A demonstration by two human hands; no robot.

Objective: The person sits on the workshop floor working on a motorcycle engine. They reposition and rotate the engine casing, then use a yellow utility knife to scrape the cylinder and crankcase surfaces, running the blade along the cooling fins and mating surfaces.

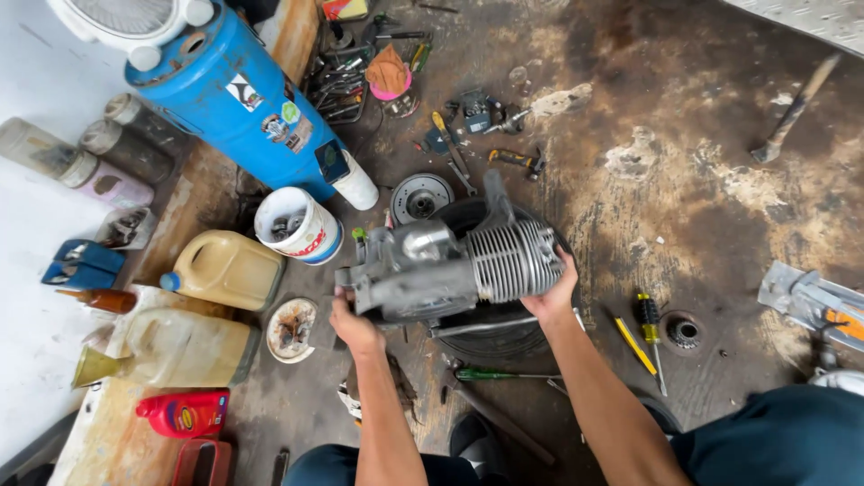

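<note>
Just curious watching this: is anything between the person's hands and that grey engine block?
Nothing visible: the left hand grips the engine at its casing end, and the right hand holds its finned cylinder end, above a tyre.

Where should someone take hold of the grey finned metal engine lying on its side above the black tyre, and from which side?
Grip the grey finned metal engine at both ends, one hand from each side: it lies sideways, long and bulky. The left hand suits the blocky crankcase end, the right hand the ribbed cylinder end, probably fingers underneath, over the black tyre.
</note>
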